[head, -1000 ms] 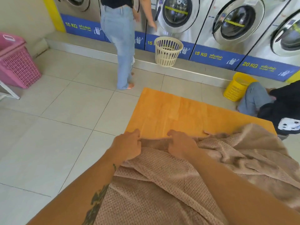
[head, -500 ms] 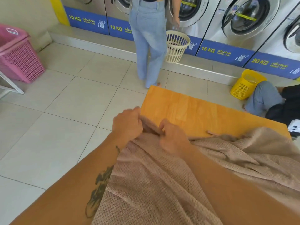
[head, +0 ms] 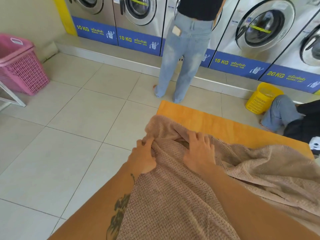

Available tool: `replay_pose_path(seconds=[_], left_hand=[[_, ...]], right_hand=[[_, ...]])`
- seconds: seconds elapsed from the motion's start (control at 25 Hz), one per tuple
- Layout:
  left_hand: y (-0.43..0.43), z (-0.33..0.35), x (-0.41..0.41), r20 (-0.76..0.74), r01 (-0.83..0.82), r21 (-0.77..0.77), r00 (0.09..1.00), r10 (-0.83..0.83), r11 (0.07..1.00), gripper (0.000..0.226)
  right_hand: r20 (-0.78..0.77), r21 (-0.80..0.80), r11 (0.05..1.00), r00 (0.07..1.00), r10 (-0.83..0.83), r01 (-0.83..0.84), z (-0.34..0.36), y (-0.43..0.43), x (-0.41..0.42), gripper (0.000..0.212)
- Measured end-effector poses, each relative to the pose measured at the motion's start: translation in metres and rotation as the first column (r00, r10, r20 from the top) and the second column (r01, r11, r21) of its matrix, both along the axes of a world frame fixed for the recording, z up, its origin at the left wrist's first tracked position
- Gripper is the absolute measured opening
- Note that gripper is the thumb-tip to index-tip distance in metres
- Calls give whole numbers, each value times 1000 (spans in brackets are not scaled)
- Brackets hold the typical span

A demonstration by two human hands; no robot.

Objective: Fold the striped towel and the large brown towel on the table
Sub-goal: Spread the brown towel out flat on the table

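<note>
Since the earlier frame both hands have pushed the towel's edge farther up the tabletop (head: 216, 122), bunching it near the far left corner.

Head view:
- Large brown towel (head: 181, 196) — rumpled across the near tabletop, draped toward the wearer.
- Left hand (head: 143, 156) — fingers pinching the towel's edge at the tabletop's left side.
- Right hand (head: 199, 151) — fingers spread, pressing flat on the towel.
- Pink basket (head: 20, 66) — floor, left.
- Yellow basket (head: 261, 99) — floor, right.
</note>
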State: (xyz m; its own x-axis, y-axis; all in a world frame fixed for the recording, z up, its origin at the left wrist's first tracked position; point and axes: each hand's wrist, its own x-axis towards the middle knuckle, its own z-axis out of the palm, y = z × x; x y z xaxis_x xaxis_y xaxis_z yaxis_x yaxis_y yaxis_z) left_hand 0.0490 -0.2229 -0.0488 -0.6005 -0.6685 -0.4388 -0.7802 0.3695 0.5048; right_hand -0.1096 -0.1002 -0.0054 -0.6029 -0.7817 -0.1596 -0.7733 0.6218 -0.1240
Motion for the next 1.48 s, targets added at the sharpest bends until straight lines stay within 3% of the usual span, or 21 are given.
replay_pose_path(seconds=[0.2, 0.28, 0.4, 0.48, 0.56, 0.64, 0.76, 0.88, 0.96, 1.04, 1.12, 1.24, 1.32, 1.48], left_hand=[[-3, 11, 11, 1, 83, -203, 996, -85, 976, 45], [-6, 17, 17, -95, 84, -228, 990, -108, 970, 22], [-19, 21, 15, -257, -127, -77, 961, 103, 989, 30], [-34, 15, 8, -179, -265, 62, 945, 272, 962, 25], [-44, 5, 1, 13, -206, 74, 979, 206, 976, 29], [-54, 7, -10, 50, -171, 5, 984, 171, 985, 18], [-81, 32, -41, -231, -348, -167, 923, 307, 922, 20], [-109, 52, -72, -503, -433, -221, 818, 279, 874, 20], [-115, 43, -75, -440, -309, -181, 874, 204, 934, 36], [-102, 18, -63, -228, -174, -69, 961, 154, 982, 62], [-76, -9, -46, -106, -98, 92, 988, 107, 991, 74], [-45, -31, -31, -134, -128, 277, 976, 170, 952, 71], [-33, -32, -23, -180, -187, 318, 951, 253, 929, 67], [-21, -28, 4, -84, -132, 331, 982, 169, 934, 59]], right_hand=[[71, -127, 991, 996, 50, -41, -2, -15, -2, 51], [102, -179, 982, 991, 84, -65, 2, -35, -5, 54], [252, -15, 995, 963, 98, -97, 1, -66, -2, 65], [259, 104, 982, 958, 126, -158, -5, -78, 7, 52], [149, 69, 980, 973, 177, -189, -10, -80, 14, 29], [48, -57, 980, 980, 195, -192, -5, -82, 10, 22], [-36, -332, 935, 992, 118, -124, 14, -96, -14, 20], [-29, -435, 900, 1000, -1, -11, 35, -112, -40, 32], [-21, -341, 940, 999, -37, 28, 36, -110, -46, 48], [-16, -216, 976, 1000, -11, 8, 21, -94, -43, 50], [14, -87, 996, 1000, -4, 5, 1, -73, -34, 49], [62, 165, 986, 998, -31, 21, -23, -47, -23, 58], [111, 277, 961, 993, -48, 15, -29, -36, -24, 69], [131, 316, 941, 977, -167, 118, -18, -15, -37, 71]])
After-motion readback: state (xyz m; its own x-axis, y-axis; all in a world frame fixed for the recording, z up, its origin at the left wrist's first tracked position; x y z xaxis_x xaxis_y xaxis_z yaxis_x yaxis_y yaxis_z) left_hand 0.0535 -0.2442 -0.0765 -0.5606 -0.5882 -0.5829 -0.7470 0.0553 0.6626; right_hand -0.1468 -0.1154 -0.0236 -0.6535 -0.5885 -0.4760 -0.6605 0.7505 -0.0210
